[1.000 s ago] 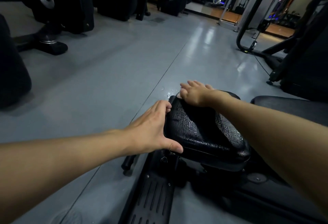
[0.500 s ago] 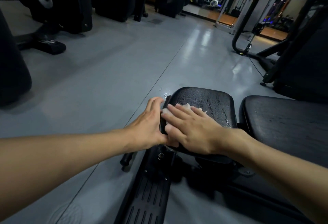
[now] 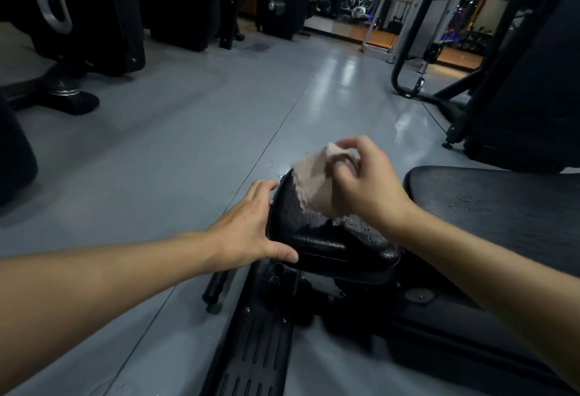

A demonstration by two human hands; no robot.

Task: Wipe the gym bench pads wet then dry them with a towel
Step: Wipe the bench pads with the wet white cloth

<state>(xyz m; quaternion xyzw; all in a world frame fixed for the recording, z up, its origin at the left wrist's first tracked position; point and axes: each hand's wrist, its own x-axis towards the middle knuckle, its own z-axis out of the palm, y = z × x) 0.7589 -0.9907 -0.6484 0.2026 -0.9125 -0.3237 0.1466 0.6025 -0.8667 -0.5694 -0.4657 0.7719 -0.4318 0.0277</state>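
A small black seat pad (image 3: 326, 242), wet with droplets, sits at the centre of the head view. My left hand (image 3: 251, 229) holds its left edge, thumb along the near side and fingers over the far rim. My right hand (image 3: 361, 185) is raised just above the pad and pinches a pale cloth (image 3: 314, 185) that hangs down and covers the pad's far part. A longer black bench pad (image 3: 496, 207), speckled with water, lies to the right.
A black ribbed foot plate (image 3: 254, 355) of the bench frame lies below the seat pad. Grey floor (image 3: 175, 151) stretches ahead. Dark gym machines stand at the left (image 3: 78, 19) and right (image 3: 518, 91); a black machine base (image 3: 72, 100) rests on the floor at left.
My right hand wiped from the pad's far end to its near left edge with the cloth pressed flat, then lifted off, raising the cloth. My left hand stayed on the pad's left edge.
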